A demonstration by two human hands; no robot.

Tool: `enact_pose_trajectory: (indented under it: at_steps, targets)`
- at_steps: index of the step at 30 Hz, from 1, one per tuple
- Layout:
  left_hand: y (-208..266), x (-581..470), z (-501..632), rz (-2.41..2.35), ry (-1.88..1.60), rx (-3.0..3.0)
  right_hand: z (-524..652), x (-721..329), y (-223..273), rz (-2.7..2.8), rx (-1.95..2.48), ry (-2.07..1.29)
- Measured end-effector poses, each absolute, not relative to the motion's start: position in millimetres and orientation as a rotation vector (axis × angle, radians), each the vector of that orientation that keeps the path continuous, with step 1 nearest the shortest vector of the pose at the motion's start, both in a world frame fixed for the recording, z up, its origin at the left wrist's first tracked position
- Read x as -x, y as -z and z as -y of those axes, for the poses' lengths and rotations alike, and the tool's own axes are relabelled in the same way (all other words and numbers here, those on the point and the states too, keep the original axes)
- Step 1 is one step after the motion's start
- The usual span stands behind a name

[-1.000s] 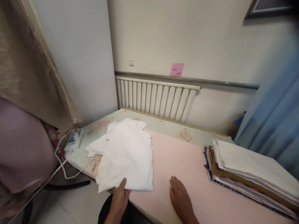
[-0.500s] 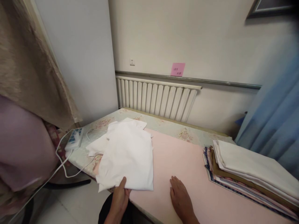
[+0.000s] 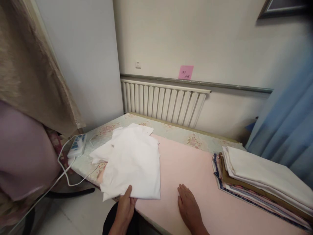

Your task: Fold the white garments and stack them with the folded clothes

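Note:
White cloth [image 3: 137,163] lies in a loose, layered heap on the left part of the table, its near edge reaching the table's front. My left hand [image 3: 126,202] grips that near edge, thumb on top and fingers underneath, mostly hidden. My right hand [image 3: 189,204] rests palm down on a pale pink sheet [image 3: 182,160], fingers stretched out and lying side by side. It holds nothing and is apart from the white cloth, to its right.
A stack of folded fabrics [image 3: 264,176] stands at the right, white on top. A power strip [image 3: 77,146] with white cords sits at the table's left edge. Behind the floral-covered table [image 3: 194,140] are a radiator [image 3: 163,101] and a blue curtain [image 3: 286,120].

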State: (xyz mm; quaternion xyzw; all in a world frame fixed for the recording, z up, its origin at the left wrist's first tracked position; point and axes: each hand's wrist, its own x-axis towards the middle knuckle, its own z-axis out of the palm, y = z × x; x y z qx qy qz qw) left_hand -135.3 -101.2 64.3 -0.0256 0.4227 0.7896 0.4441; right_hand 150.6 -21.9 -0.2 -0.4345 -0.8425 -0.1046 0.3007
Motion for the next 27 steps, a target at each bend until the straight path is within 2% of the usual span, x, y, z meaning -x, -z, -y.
enact_pose_trajectory:
  at_steps: [27]
  targets:
    - [-61.5,136.8,100.1,-1.049,-1.957,0.068,22.3,-149.7,-1.9,2.212,1.133,0.234]
